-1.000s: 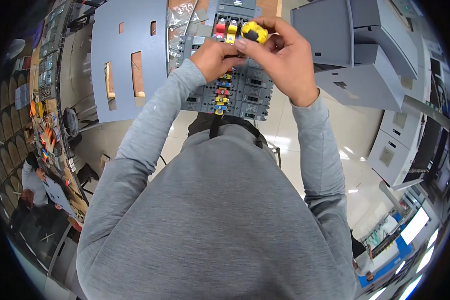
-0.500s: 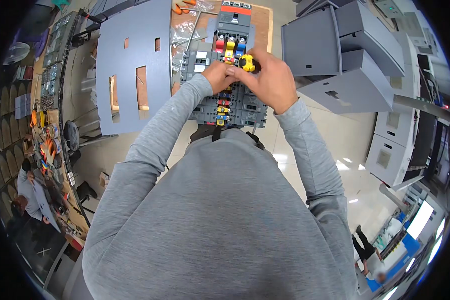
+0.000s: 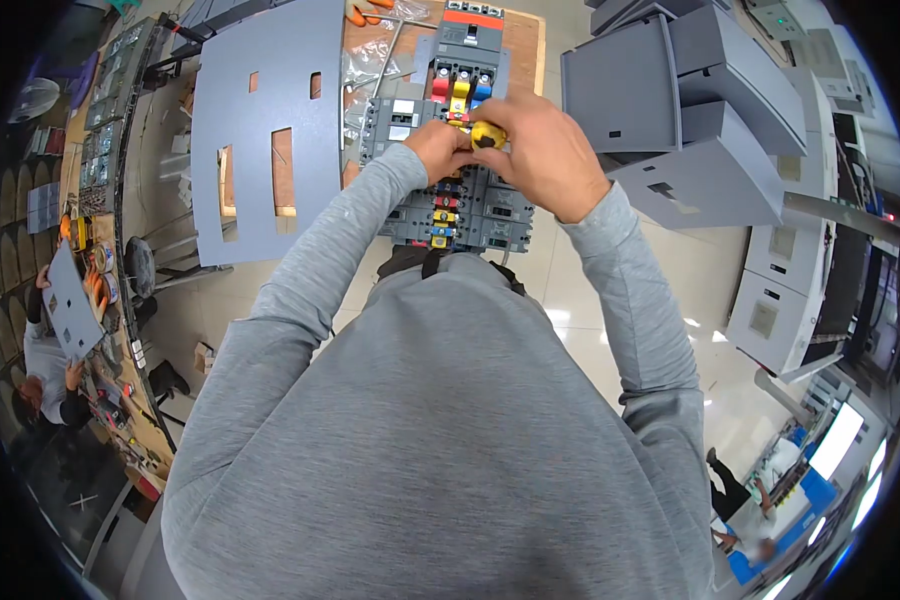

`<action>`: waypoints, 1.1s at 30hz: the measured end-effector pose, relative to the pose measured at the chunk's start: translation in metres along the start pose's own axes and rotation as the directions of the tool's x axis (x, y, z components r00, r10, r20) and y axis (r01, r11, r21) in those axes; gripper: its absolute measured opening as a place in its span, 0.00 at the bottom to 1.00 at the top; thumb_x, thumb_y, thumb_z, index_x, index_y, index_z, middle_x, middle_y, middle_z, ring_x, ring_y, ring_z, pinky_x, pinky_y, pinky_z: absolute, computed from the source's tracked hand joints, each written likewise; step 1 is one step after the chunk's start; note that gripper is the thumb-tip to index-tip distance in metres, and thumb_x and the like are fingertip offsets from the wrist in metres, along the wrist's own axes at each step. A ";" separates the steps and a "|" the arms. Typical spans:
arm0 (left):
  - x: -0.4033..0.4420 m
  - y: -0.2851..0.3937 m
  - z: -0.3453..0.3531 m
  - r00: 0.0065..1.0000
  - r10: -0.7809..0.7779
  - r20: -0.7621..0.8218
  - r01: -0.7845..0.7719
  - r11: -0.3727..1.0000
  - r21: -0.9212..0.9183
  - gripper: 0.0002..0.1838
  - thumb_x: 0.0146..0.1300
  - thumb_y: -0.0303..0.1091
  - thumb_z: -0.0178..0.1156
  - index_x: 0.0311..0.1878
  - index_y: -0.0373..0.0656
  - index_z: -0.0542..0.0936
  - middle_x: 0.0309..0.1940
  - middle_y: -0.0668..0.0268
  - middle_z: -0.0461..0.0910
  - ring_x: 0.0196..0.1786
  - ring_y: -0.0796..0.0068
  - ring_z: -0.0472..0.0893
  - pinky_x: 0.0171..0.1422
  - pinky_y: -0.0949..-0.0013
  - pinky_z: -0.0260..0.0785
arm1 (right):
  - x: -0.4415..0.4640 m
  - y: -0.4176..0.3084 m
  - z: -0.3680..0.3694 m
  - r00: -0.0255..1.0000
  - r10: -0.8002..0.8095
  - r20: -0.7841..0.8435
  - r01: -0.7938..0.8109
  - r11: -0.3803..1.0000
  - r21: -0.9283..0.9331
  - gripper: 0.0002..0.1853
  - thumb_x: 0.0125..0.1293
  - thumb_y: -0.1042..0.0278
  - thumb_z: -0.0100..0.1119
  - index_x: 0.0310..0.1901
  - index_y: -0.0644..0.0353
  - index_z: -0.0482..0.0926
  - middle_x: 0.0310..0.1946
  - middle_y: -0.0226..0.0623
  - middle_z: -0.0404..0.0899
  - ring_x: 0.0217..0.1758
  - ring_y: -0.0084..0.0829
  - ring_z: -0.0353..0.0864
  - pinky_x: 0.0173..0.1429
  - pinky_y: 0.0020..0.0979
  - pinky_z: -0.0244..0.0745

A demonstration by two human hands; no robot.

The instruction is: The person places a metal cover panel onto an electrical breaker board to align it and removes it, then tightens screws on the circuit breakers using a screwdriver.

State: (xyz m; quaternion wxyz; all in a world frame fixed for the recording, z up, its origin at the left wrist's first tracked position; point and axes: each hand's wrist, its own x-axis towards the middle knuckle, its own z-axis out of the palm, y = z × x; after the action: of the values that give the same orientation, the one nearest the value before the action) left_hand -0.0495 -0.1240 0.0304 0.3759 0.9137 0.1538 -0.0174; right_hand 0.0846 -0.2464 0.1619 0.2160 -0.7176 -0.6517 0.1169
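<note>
My right hand (image 3: 548, 148) grips a screwdriver by its yellow and black handle (image 3: 488, 137). The tool leans, its tip end towards my left hand. My left hand (image 3: 436, 150) is closed at the busbars, thumb and fingers together beside the screwdriver; what they hold is hidden. Under both hands lies an assembly of grey circuit breakers. Red, yellow and blue coated busbars (image 3: 460, 90) run down its middle. The large breaker (image 3: 469, 38) with an orange-red band sits at the far end, and a smaller breaker (image 3: 401, 118) is left of my left hand.
Left of the assembly lies a grey panel (image 3: 300, 110) with cutouts. Clear plastic bags (image 3: 370, 62) and orange-handled tools (image 3: 358, 15) rest on the wooden board (image 3: 526, 55). Grey metal enclosures (image 3: 620, 95) stand right. A co-worker (image 3: 45, 365) handles a panel at the left bench.
The screwdriver has tipped from nearly end-on to a slant, and my right hand has turned with it. My left hand has barely moved. The co-worker at left has raised the panel.
</note>
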 end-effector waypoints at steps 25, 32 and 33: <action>-0.023 0.013 -0.003 0.998 0.019 0.060 -0.015 0.998 -0.061 0.11 0.64 0.31 0.65 0.49 0.44 0.86 0.41 0.52 0.86 0.44 0.47 0.85 0.51 0.55 0.79 | -0.009 -0.014 0.001 0.964 0.262 0.045 -0.259 0.964 -0.061 0.27 0.53 0.42 0.72 0.35 0.64 0.81 0.22 0.47 0.83 0.28 0.48 0.86 0.33 0.45 0.81; -0.021 -0.003 0.017 0.999 0.000 0.041 0.002 0.999 -0.040 0.08 0.62 0.31 0.64 0.43 0.42 0.85 0.35 0.50 0.85 0.39 0.45 0.84 0.47 0.52 0.78 | -0.018 -0.021 0.007 0.963 0.255 0.082 -0.249 0.965 -0.082 0.25 0.54 0.46 0.72 0.40 0.62 0.81 0.23 0.48 0.83 0.28 0.49 0.86 0.34 0.47 0.81; -0.023 -0.001 0.016 0.999 -0.011 0.030 0.013 0.998 -0.061 0.07 0.62 0.31 0.63 0.42 0.41 0.85 0.34 0.50 0.85 0.39 0.45 0.84 0.46 0.52 0.77 | -0.019 -0.021 0.005 0.969 0.226 0.104 -0.219 0.973 -0.072 0.25 0.54 0.47 0.72 0.41 0.62 0.81 0.24 0.48 0.83 0.29 0.49 0.86 0.35 0.47 0.81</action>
State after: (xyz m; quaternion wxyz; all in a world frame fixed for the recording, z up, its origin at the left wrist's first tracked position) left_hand -0.0703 -0.1405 0.0222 0.4059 0.9003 0.1543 -0.0283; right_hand 0.0613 -0.2629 0.1647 0.1433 -0.7847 -0.5812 0.1608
